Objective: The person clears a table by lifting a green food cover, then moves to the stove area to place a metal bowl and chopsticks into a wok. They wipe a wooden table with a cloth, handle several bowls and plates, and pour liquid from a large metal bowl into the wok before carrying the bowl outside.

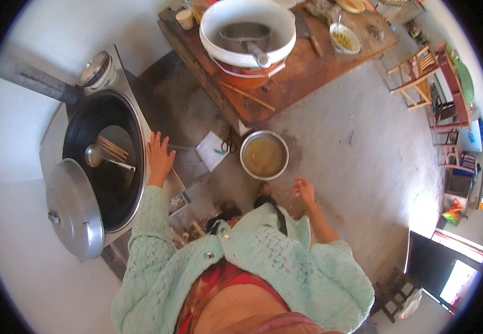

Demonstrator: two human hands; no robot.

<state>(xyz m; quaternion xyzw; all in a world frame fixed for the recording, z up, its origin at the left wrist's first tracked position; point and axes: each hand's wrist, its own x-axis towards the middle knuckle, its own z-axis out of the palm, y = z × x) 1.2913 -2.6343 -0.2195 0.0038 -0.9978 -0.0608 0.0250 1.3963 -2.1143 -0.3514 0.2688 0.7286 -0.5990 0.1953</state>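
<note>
My left hand [160,158] lies with its fingers spread on the pale edge of the stove top [141,121], beside a large black wok [114,200] set into it. Inside the wok are a metal ladle [95,155] and several wooden chopsticks [113,148], with some liquid around them. A domed aluminium lid [72,213] leans on the wok's left rim. Nothing shows in my right hand [304,191], which hangs in the air with loosely bent fingers. Near it on the floor stands a metal basin [286,160] of cloudy yellowish liquid.
A wooden table [299,89] bears a white bucket [206,41] with a dark long-handled pan [245,35], a knife [314,44] and a food bowl [352,51]. Scissors [229,145] and white paper [211,151] lie near the basin. Wooden chairs [423,77] line the right side.
</note>
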